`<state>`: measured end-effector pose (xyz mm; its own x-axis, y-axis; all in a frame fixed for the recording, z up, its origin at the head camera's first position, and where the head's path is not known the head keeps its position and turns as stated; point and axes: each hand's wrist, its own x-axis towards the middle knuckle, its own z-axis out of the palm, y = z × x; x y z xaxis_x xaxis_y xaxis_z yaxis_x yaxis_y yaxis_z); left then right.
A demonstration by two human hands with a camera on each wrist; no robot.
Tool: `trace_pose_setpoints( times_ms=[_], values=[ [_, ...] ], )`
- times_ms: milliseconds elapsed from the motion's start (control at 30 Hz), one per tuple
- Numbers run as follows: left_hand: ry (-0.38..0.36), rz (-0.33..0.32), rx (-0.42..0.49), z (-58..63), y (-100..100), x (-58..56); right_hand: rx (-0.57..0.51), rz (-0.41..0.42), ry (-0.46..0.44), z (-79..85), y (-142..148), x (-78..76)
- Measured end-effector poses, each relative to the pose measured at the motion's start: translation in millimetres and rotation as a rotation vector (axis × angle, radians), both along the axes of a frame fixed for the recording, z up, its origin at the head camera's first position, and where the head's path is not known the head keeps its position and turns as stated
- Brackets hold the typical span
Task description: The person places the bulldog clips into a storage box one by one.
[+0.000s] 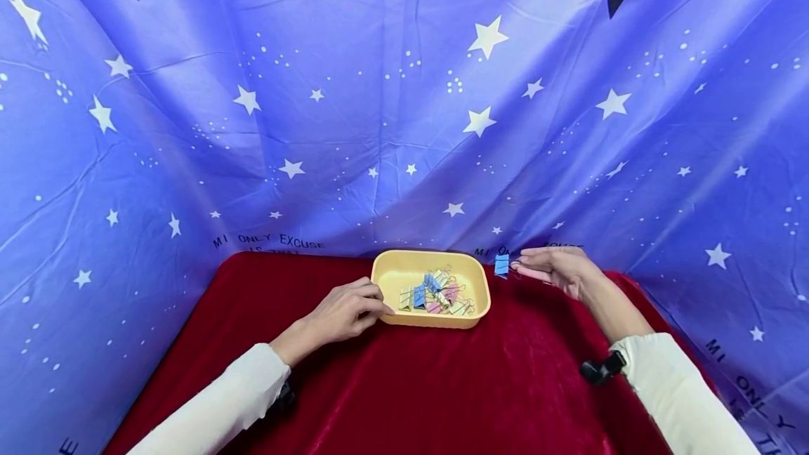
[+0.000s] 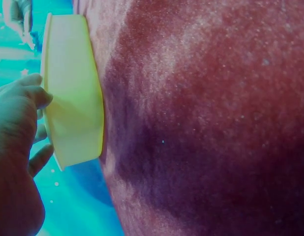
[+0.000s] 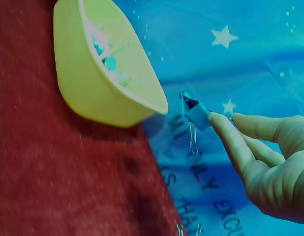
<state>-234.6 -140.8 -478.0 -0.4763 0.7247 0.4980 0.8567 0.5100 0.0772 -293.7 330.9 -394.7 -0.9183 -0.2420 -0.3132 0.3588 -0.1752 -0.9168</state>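
My right hand (image 1: 562, 270) pinches a blue binder clip (image 1: 502, 265) by one wire handle, just off the right end of a yellow plastic container (image 1: 379, 265). In the right wrist view the clip (image 3: 195, 114) hangs beyond the fingertips with its other wire handle pointing down. My left hand (image 1: 350, 309) holds the container's left end, fingers at the rim; the left wrist view shows them bent against the edge of the container (image 2: 73, 88). Inside lies a loose heap of binder clips (image 1: 436, 293) in blue, pink and pale yellow.
A dark red velvet cloth (image 1: 392, 385) covers the table under the container. Close behind and at both sides hangs a blue curtain (image 1: 354, 139) with stars. Wire handles (image 3: 189, 230) of another clip show at the bottom of the right wrist view.
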Motion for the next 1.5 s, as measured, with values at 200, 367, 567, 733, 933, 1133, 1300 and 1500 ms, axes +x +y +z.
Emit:
trace_pose_setpoints(
  times_ms=[200,367,567,733,933,1133,1300,1500],
  values=[
    [-0.016,-0.021,0.021,0.2,-1,-1.1,-0.06,0.0,-0.009,1.8,-24,-1.8],
    [-0.032,-0.003,0.046,-1.5,-1,0.0,-0.088,-0.032,-0.038,3.0,-45,-2.5],
    [-0.062,0.021,0.051,-2.7,1,2.4,-0.073,-0.066,-0.058,0.0,-70,-1.6],
    [-0.078,0.027,0.048,-2.2,2,3.7,-0.031,-0.081,-0.042,-0.4,-90,0.7],
    [-0.079,0.031,0.058,-2.4,1,3.5,0.025,-0.079,-0.027,-0.2,-114,1.4],
    [-0.081,0.037,0.059,-3.6,1,3.0,0.065,-0.056,-0.014,-4.6,-138,3.8],
    [-0.098,0.049,0.055,-3.3,1,3.7,0.062,-0.04,-0.003,-9.1,-159,5.9],
    [-0.102,0.053,0.053,-1.8,2,4.5,0.098,-0.03,0.041,-13.8,-180,9.8]
  ],
)
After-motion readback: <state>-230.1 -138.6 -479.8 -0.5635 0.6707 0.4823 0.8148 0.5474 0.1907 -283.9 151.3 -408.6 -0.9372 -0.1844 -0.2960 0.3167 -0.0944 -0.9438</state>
